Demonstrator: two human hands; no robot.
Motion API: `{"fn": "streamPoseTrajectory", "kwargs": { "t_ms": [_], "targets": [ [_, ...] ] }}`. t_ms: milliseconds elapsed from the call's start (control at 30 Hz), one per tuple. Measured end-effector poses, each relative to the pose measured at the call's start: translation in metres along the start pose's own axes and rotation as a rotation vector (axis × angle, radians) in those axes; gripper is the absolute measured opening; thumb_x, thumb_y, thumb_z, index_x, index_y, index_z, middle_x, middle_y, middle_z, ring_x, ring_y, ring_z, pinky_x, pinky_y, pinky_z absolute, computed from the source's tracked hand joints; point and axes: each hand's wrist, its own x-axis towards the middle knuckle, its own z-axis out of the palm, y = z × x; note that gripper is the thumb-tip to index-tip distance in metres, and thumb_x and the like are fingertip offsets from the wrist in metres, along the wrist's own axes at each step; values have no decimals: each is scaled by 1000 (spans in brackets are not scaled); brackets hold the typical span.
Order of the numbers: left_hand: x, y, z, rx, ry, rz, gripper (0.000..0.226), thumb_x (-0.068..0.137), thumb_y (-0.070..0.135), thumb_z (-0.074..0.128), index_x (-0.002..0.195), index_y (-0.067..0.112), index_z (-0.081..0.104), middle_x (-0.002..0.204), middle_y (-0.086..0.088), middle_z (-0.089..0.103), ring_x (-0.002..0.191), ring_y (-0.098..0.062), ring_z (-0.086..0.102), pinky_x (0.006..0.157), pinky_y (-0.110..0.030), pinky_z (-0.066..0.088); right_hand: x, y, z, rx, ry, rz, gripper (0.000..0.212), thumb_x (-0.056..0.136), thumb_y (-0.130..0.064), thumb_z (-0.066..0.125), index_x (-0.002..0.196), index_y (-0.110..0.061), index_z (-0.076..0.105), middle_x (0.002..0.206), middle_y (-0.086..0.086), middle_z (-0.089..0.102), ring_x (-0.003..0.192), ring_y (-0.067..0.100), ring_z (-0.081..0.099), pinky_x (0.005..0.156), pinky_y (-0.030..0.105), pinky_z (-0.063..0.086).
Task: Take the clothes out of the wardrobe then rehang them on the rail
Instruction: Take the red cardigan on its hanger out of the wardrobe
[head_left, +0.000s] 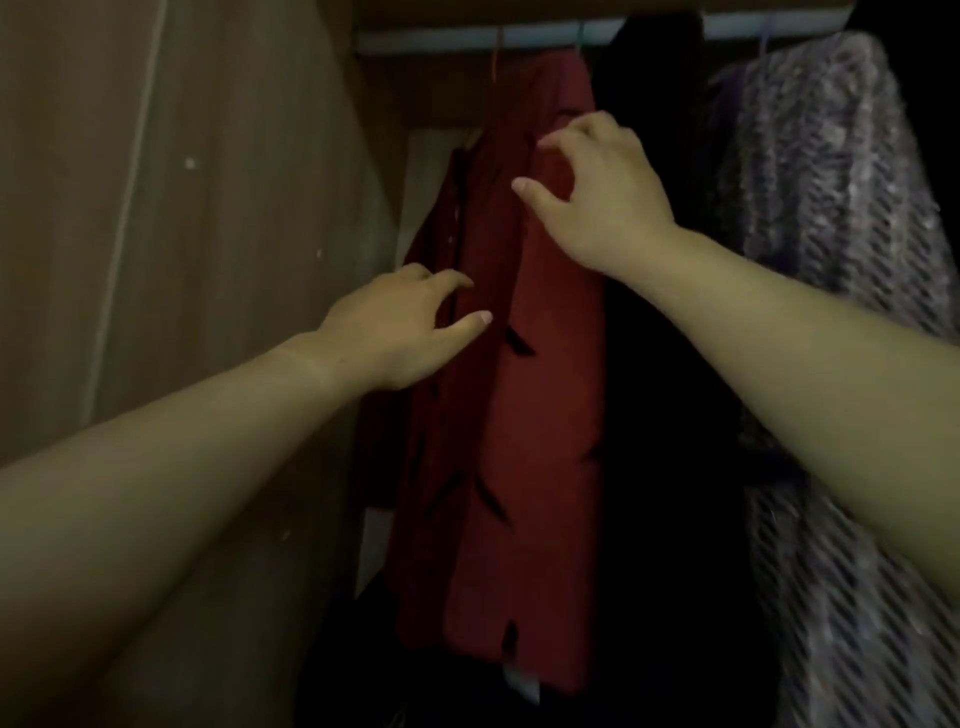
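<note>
The wardrobe (208, 208) holds a red garment (530, 415) at 12 o'clock, with a black garment (665, 415) and a purple knit (831, 208) at 2. The left hand (400, 327) and right hand (597, 192), fingers apart, grip nothing.

Our left forearm (156, 467) and right forearm (805, 374) are bare right to the frame's edge. Our left hand (395, 332) and right hand (602, 202) are bare too, with short-trimmed fingernails.
</note>
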Motion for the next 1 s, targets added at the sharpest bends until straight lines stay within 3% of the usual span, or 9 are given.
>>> {"fn": "streamPoseTrajectory", "kwargs": {
  "t_ms": [100, 300, 400, 533, 633, 733, 867, 1000],
  "targets": [
    [50, -20, 15, -27, 116, -21, 71, 80, 72, 25, 136, 32, 40, 133, -9, 49, 119, -26, 49, 97, -45, 44, 58, 15, 25, -95, 53, -37, 58, 90, -51, 49, 137, -17, 43, 143, 9, 34, 132, 27, 29, 105, 43, 33],
    [142, -52, 41, -168, 302, 18, 54, 91, 58, 35, 136, 29, 43, 134, -9, 47, 123, -26, 45, 99, -36, 37, 102, 42, 56, -351, 68, 50, 63, 91, -54, 44, 144, -22, 31, 154, 10, 16, 138, 37, 10, 107, 52, 24],
    [192, -61, 53, -234, 341, 36, 60, 87, 62, 32, 136, 30, 42, 138, -10, 44, 126, -29, 42, 104, -42, 36, 112, 59, 63, -541, 41, 90, 68, 91, -57, 40, 147, -21, 24, 154, 10, 14, 137, 39, 11, 106, 54, 19],
    [249, -66, 74, -307, 389, 23, 50, 91, 55, 38, 135, 33, 39, 140, -6, 40, 126, -30, 41, 102, -47, 38, 149, 80, 70, -758, -37, 61, 64, 92, -59, 34, 141, -17, 34, 150, 12, 25, 135, 37, 19, 104, 51, 22],
    [267, -70, 94, -349, 502, 82, 48, 88, 55, 38, 130, 33, 40, 133, -1, 39, 122, -24, 42, 98, -44, 40, 169, 87, 74, -738, -76, 95, 58, 94, -54, 36, 136, -15, 40, 134, 13, 46, 121, 35, 42, 90, 45, 39],
    [275, -75, 112, -397, 582, 127, 61, 82, 64, 28, 134, 32, 36, 137, -2, 32, 127, -21, 35, 99, -37, 35, 185, 90, 77, -670, 3, 24, 41, 96, -46, 42, 122, -16, 53, 114, 10, 59, 102, 27, 56, 68, 34, 43],
    [281, -86, 124, -459, 635, 130, 70, 78, 68, 24, 141, 36, 28, 145, 0, 26, 136, -19, 25, 108, -51, 30, 201, 93, 88, -484, -37, -9, 37, 93, -41, 51, 125, -24, 56, 115, 2, 63, 101, 20, 59, 74, 32, 49],
    [280, -100, 123, -453, 591, 159, 69, 76, 70, 21, 140, 44, 24, 147, 7, 21, 138, -13, 17, 110, -57, 23, 206, 93, 98, -370, 49, 24, 37, 88, -43, 59, 120, -24, 60, 114, -3, 63, 102, 16, 58, 76, 30, 47]
  ]
}}
